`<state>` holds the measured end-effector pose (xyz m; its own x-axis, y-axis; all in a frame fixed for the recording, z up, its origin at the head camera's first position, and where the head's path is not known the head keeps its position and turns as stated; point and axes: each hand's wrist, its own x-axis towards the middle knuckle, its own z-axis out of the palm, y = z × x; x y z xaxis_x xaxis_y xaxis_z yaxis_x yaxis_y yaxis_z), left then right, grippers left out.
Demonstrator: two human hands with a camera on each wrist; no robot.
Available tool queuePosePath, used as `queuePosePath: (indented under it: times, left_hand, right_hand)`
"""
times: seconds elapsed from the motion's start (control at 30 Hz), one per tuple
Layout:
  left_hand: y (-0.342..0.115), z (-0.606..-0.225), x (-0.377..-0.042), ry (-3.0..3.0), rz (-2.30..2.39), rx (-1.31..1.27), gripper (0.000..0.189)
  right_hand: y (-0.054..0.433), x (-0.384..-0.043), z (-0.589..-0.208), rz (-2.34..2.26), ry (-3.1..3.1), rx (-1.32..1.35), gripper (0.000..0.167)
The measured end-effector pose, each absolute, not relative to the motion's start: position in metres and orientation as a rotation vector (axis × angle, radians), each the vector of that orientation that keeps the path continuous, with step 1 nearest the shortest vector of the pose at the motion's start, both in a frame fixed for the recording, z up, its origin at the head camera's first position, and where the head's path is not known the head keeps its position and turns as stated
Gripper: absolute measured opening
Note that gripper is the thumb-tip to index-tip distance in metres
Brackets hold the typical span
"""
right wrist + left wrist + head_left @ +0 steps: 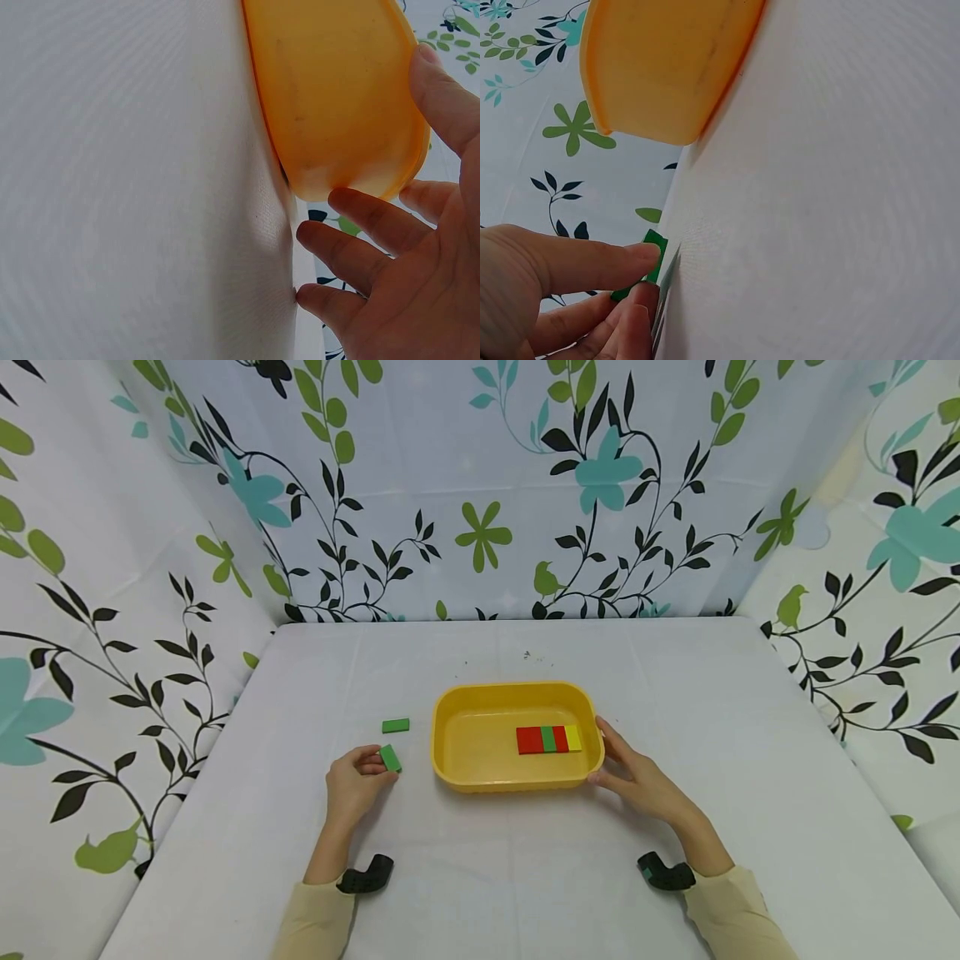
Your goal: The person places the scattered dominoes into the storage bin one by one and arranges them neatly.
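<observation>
My left hand (353, 787) pinches a small green block (390, 758) between thumb and fingers, left of the yellow tray. Its thumb lies along the green block (654, 247) in the left wrist view. Another green block (395, 726) lies flat on the table just beyond that hand. At the right end of the yellow tray (480, 781), my right hand (636, 777) holds the end wall, thumb at the near corner and a finger at the far one. Inside, toward the right, red (529, 741), green and yellow (573, 738) blocks sit side by side in a row.
A white cloth covers the table (510, 877). Patterned curtains (480, 468) with leaves and flowers hang behind it and on both sides. A few dark specks (527, 655) lie beyond the tray. Black wrist devices (367, 874) are worn on both arms.
</observation>
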<state>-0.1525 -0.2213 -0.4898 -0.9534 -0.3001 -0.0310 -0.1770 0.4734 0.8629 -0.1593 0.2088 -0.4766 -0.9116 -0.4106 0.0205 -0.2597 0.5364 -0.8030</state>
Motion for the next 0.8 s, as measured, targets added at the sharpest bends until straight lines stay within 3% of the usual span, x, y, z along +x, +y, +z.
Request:
queuePosePath:
  times: [0.8]
  left_hand:
    - [-0.221, -0.456, -0.156, -2.524, -1.615, 0.395, 0.051]
  right_hand:
    - [0.209, -0.160, -0.477, -1.322, 2.599, -0.587, 0.087]
